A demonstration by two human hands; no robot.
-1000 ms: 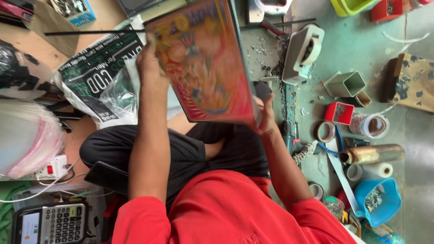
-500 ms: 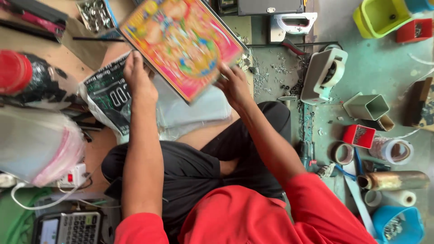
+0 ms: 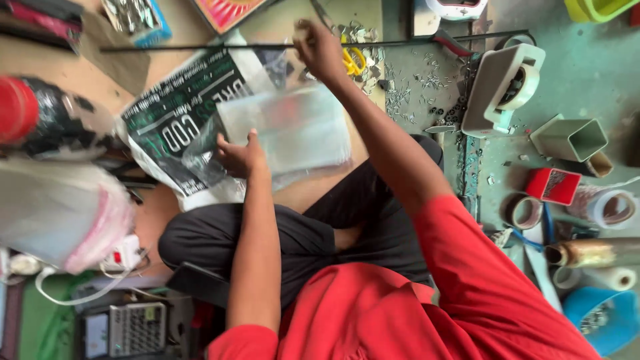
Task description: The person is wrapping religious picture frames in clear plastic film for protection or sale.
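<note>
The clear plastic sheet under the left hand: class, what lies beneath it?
Beneath the clear plastic sheet under the left hand: the black-and-white printed bag and brown floor; anything else is blurred.

A small craft or framing workshop, worked from the floor (image 3: 587, 73): a tape dispenser (image 3: 503, 87), rolls of tape (image 3: 610, 207), metal scraps (image 3: 407, 93), yellow scissors (image 3: 352, 60), small bins (image 3: 573, 139) and a calculator (image 3: 137, 328) lie scattered around.

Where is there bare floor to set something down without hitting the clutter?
Bare green floor lies right of the white tape dispenser, above the grey square cup. Tan floor shows below the clear plastic sheet. Crowded: tape rolls lower right, metal scraps beside the dispenser.
</note>
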